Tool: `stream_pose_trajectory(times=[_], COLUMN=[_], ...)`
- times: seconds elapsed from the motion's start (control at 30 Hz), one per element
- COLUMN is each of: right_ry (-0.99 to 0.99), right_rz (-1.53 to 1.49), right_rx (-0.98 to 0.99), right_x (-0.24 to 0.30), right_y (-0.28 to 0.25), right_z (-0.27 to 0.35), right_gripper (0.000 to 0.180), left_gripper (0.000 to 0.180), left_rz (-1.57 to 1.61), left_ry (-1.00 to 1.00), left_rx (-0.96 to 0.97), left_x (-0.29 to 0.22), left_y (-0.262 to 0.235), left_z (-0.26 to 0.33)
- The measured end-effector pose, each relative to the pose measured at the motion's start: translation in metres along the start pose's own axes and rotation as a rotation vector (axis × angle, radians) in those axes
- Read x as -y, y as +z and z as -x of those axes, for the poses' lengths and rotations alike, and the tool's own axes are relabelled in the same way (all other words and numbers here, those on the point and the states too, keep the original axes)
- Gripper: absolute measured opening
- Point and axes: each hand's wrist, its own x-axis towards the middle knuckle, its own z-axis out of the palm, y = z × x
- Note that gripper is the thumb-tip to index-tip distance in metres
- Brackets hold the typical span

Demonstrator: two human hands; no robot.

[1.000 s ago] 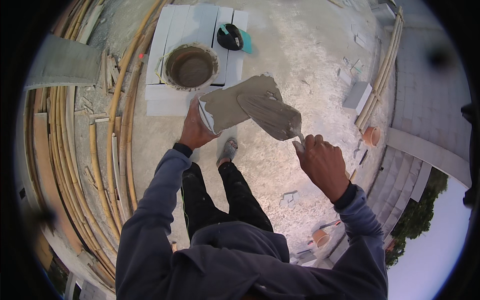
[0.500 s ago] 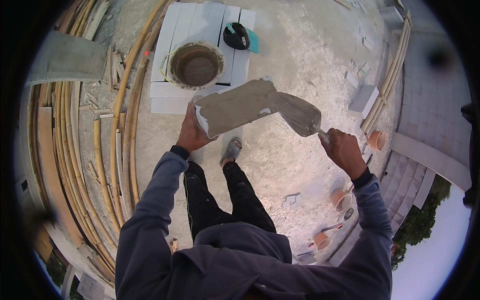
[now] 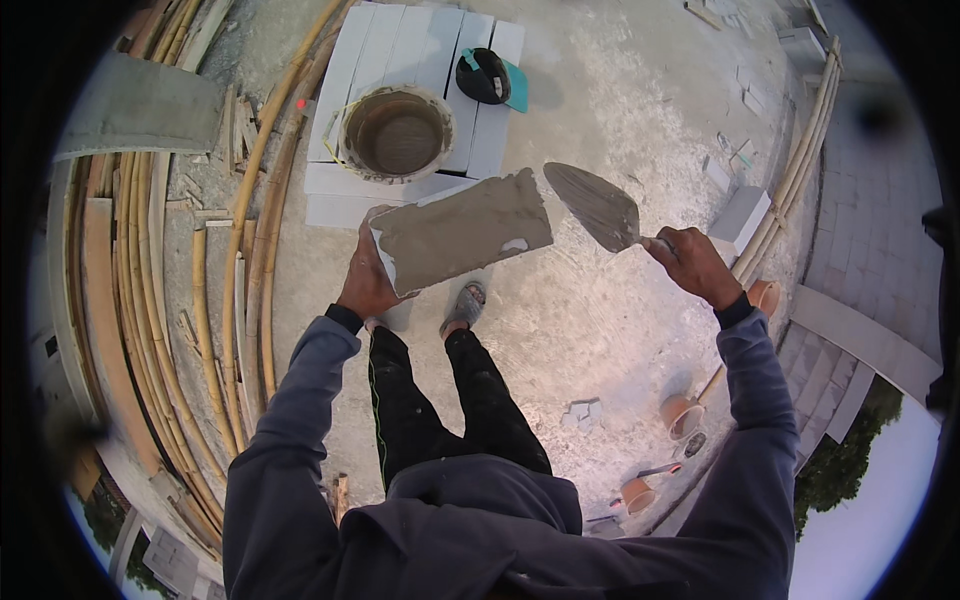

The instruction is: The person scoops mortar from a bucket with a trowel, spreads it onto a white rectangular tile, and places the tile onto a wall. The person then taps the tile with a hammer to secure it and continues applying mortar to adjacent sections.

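- Left hand (image 3: 368,285): fingers wrapped round the end of a white block (image 3: 462,230), held up above the concrete floor (image 3: 600,320), just in front of the mortar bucket (image 3: 396,132).
- Block's top face coated grey with mortar; one small bare patch near its right edge.
- Right hand (image 3: 692,262): fingers closed on trowel (image 3: 598,206), blade just right of the block, apart from it.
- Spreading looks nearly done; block not yet laid.

A person seen from above wears a grey-blue long-sleeved hooded top, its hood at bottom centre. Black cuffs show at both wrists. Black trousers, speckled pale, run up to grey sandals mid-frame.
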Motion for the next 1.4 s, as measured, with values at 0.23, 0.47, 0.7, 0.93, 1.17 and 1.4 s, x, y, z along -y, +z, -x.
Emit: stream_pose_trajectory(times=[0.23, 0.47, 0.7, 0.93, 1.17, 1.4], right_ry=[-0.292, -0.153, 0.037, 0.189, 0.429, 0.244], right_rz=[-0.155, 0.07, -0.652, -0.541, -0.673, -1.073], right_rx=[0.007, 0.054, -0.225, -0.411, -0.255, -0.428], right_x=[0.009, -0.035, 0.086, 0.167, 0.166, 0.199], right_y=[-0.007, -0.004, 0.066, 0.167, 0.165, 0.141], right_z=[-0.03, -0.042, 0.038, 0.019, 0.097, 0.018], right_gripper=[0.049, 0.05, 0.031, 0.027, 0.038, 0.042], left_gripper=[0.116, 0.119, 0.123, 0.122, 0.122, 0.123], left_rz=[0.026, 0.191, 0.001, -0.1, -0.068, -0.054], left_ry=[-0.01, -0.171, -0.032, -0.038, -0.024, 0.004], left_rx=[0.01, 0.078, 0.041, -0.001, -0.081, -0.14], left_x=[0.01, 0.037, 0.019, 0.009, -0.016, -0.033], left_y=[0.004, 0.006, 0.0, 0.003, 0.003, 0.012], left_z=[0.006, 0.01, -0.002, -0.02, -0.042, -0.067])
